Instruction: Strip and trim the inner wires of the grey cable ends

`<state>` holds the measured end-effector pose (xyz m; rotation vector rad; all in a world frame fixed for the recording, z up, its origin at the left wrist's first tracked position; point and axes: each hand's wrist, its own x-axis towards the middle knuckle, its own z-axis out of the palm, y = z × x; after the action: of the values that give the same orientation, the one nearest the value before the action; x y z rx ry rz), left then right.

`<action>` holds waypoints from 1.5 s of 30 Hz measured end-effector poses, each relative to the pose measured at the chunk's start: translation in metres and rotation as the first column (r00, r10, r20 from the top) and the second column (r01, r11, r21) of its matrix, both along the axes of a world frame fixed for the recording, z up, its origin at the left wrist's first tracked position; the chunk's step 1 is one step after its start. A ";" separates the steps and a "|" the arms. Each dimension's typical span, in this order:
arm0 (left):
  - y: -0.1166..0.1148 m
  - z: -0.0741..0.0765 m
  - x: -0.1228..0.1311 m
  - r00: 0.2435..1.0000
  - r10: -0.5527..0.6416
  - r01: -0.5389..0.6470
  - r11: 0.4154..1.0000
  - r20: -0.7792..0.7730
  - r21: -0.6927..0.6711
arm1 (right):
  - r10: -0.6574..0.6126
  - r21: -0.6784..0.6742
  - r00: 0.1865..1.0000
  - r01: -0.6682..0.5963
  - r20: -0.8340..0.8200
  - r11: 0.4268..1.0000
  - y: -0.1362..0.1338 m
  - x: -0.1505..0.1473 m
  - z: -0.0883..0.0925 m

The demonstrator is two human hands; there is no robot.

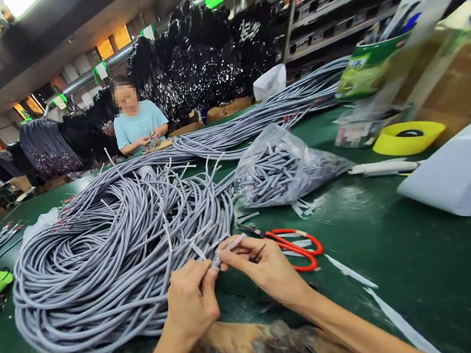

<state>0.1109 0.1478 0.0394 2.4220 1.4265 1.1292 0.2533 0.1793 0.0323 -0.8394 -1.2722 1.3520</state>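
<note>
My left hand (193,294) pinches a grey cable near its end, with thumb and forefinger closed around it. Facing it, my right hand (267,266) holds the cable's tip (237,242), a short pale piece sticking out past the fingers. The fingertips of both hands almost meet. To the left lies a large coil of grey cables (100,254), its many loose ends pointing up near my hands. Red-handled scissors (299,248) rest on the table just beyond my right hand, their blades partly hidden. A stained brown board (238,346) lies below my wrists.
A clear plastic bag (277,166) of short grey tube pieces sits beyond the scissors. On the right are a yellow tape roll (408,137), a white container (460,173) and a green tub (370,67). A person in a light blue shirt (140,122) works across the green table (397,249).
</note>
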 end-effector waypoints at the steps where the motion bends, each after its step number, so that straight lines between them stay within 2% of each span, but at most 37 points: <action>1: 0.000 0.001 -0.001 1.000 -0.007 0.007 1.000 0.022 -0.011 | 0.011 -0.004 1.000 -0.011 -0.007 1.000 -0.001 -0.002 0.000; 7: 0.002 0.008 -0.003 0.968 0.049 -0.008 0.986 0.246 -0.166 | -0.151 -0.032 0.988 0.150 -0.017 0.988 0.006 -0.013 0.008; 10: 0.005 0.008 -0.004 0.936 0.090 -0.009 0.973 0.340 -0.232 | -0.207 0.024 0.977 0.206 0.053 0.978 0.020 -0.013 0.019; 14: 0.009 0.006 -0.009 0.829 0.222 -0.081 0.956 0.514 -0.282 | -0.357 0.248 0.904 0.299 0.236 0.921 0.029 -0.006 0.033; 16: 0.010 0.006 -0.010 0.765 0.262 -0.092 0.948 0.588 -0.304 | -0.396 0.391 0.843 0.248 0.364 0.886 0.022 -0.006 0.033; 18: 0.010 0.006 -0.011 0.738 0.269 -0.080 0.945 0.618 -0.316 | -0.389 0.467 0.794 0.152 0.468 0.871 0.010 -0.009 0.027; 21: 0.008 0.006 -0.010 0.760 0.254 -0.070 0.947 0.599 -0.313 | -0.407 0.560 0.749 0.059 0.523 0.827 -0.003 -0.018 0.015; 25: 0.006 0.006 -0.008 0.808 0.235 -0.085 0.954 0.540 -0.288 | -0.457 0.619 0.709 0.037 0.538 0.785 -0.005 -0.023 0.009; 32: 0.005 0.006 -0.008 0.855 0.202 -0.100 0.968 0.478 -0.230 | -0.455 0.611 0.695 0.028 0.557 0.791 -0.005 -0.018 0.010; 37: 0.005 0.004 -0.006 0.894 0.123 -0.054 0.984 0.430 -0.171 | -0.393 0.557 0.733 0.023 0.555 0.830 -0.005 -0.019 0.009; 39: 0.005 0.004 -0.006 0.901 0.128 -0.063 0.984 0.414 -0.167 | -0.378 0.547 0.745 0.022 0.550 0.837 -0.005 -0.020 0.008; 41: 0.006 0.004 -0.006 0.903 0.150 -0.080 0.979 0.403 -0.185 | -0.442 0.602 0.727 0.050 0.526 0.797 -0.007 -0.022 0.007; 42: 0.006 0.005 -0.006 0.901 0.154 -0.075 0.976 0.405 -0.204 | -0.503 0.653 0.703 0.072 0.503 0.754 -0.009 -0.023 0.006; 45: 0.007 0.007 -0.007 0.880 0.136 -0.004 0.960 0.455 -0.280 | -0.687 0.811 0.599 0.103 0.412 0.576 -0.014 -0.025 0.004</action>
<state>0.1042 0.1552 0.0468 1.7606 1.4000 1.3204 0.2280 0.1655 0.0359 -1.0172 -1.8353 -0.0303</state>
